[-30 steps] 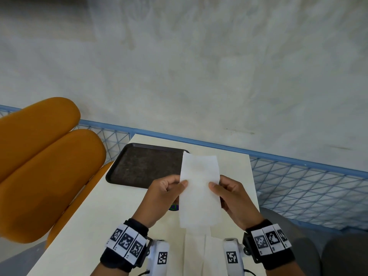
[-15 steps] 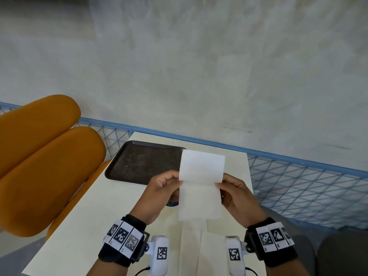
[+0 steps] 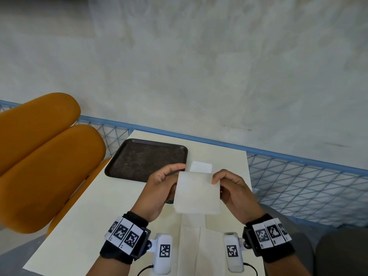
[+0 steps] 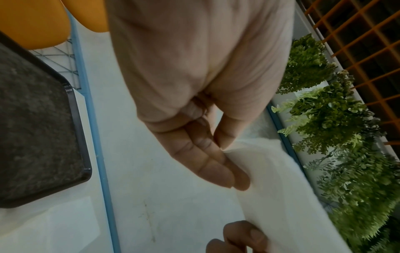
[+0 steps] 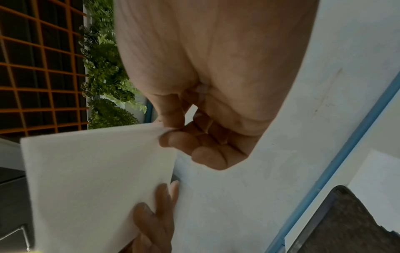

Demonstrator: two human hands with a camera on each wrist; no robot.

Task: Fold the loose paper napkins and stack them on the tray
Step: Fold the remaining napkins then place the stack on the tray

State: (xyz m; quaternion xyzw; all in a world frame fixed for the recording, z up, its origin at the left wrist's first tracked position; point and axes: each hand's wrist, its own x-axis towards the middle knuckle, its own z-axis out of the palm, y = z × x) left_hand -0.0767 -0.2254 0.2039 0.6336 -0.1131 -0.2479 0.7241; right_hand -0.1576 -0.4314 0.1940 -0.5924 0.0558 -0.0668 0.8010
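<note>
I hold a white paper napkin (image 3: 197, 191) in the air above the cream table (image 3: 103, 212), both hands pinching it at its upper corners. My left hand (image 3: 165, 186) pinches the left edge between thumb and fingers (image 4: 218, 164); the napkin (image 4: 281, 196) hangs to the right of them. My right hand (image 3: 229, 186) pinches the right edge, and in the right wrist view the napkin (image 5: 97, 179) spreads left of that hand's fingers (image 5: 194, 145). The top part is folded back, with a flap (image 3: 200, 166) showing behind. A dark empty tray (image 3: 143, 158) lies at the far left of the table.
More white napkins (image 3: 191, 246) lie flat on the table under my wrists. An orange padded chair (image 3: 43, 156) stands to the left. A blue wire-mesh rail (image 3: 298, 176) runs behind and right of the table. Green plants (image 4: 346, 137) and an orange grid show in the wrist views.
The napkin's upper half has folded backward and down, so the visible sheet is shorter. Both hands have moved up to its top corners.
</note>
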